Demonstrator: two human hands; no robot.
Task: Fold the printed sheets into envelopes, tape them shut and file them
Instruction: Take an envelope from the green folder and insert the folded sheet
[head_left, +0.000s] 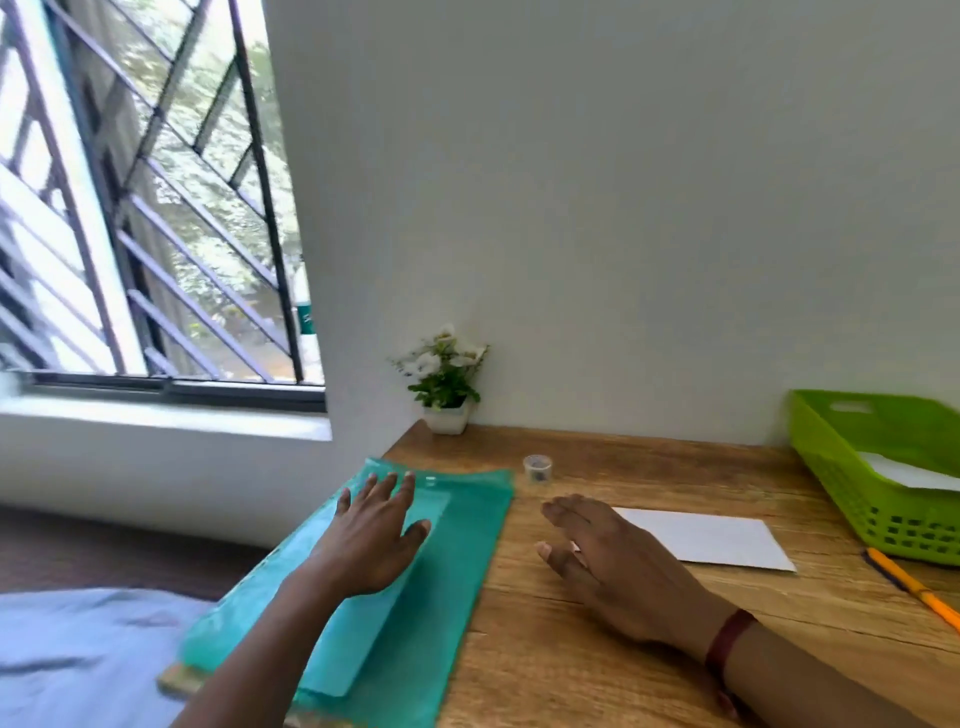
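At two o'clock from the right hand (618, 566), touching or just beside its knuckles, the folded white sheet (727, 540) is lying flat on the wooden table (571, 649). Its long axis is running from nine to three o'clock, and its near-left corner is hiding behind that hand. The right hand is holding its fingers straight and close together, gripping nothing; whether it is touching the wood I cannot tell. The left hand (371, 535) is pressing flat, fingers spread, on the translucent green folder (467, 571) at nine o'clock, over a pale sheet (374, 639) showing through the cover.

The right hand is clearly the nearer one to the white sheet, so filing it probably falls to that hand, carrying leftward across bare wood to the folder. The folder's left side is overhanging the table edge, so the left hand's pressure is likely keeping it steady. A small tape roll (537, 467) is sitting at twelve o'clock between the hands. The green basket (831, 467) at two o'clock and an orange pencil (914, 590) at three are bounding the room on the right.
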